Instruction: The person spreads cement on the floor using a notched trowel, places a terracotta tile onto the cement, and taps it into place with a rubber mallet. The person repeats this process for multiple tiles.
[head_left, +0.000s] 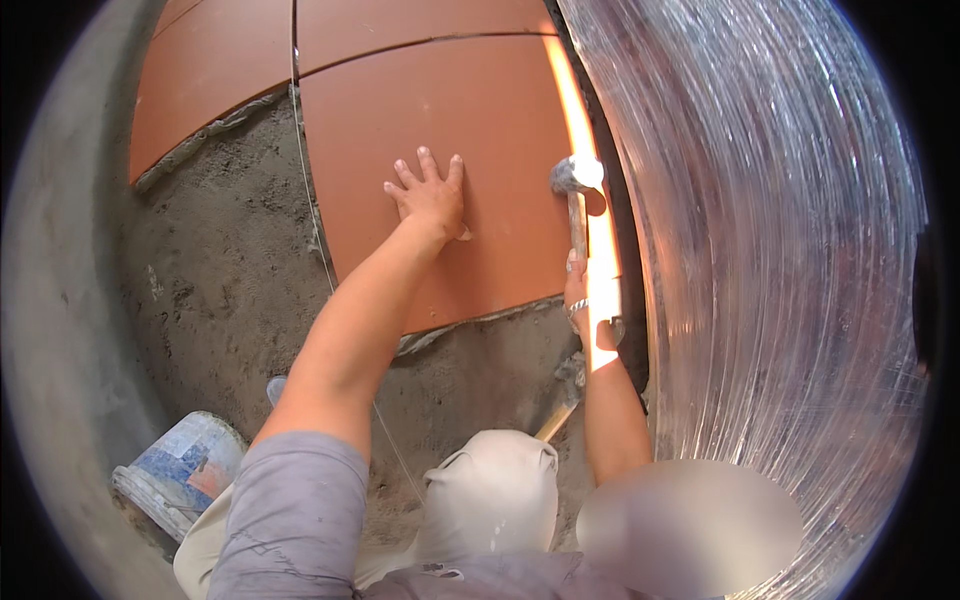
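My left hand (432, 197) lies on a large terracotta-coloured floor tile (500, 130), its fingers spread and nothing held. At the tile's right edge, my right hand (576, 284) is wrapped around the handle of a mallet (577, 230). The mallet's dark head (568, 176) is over the tile's right side, partly washed out by a bright strip of sunlight; whether it touches the tile I cannot tell. A grey mortar bed (230, 230) shows along the tile's left and near edges.
More terracotta tiles (215, 75) lie beyond and to the left. A taut string (302, 150) runs along the tile's left edge. Plastic-wrapped material (760, 240) stands along the right. A stained bucket (185, 470) sits at lower left; a wooden-handled tool (556, 420) lies near my knee.
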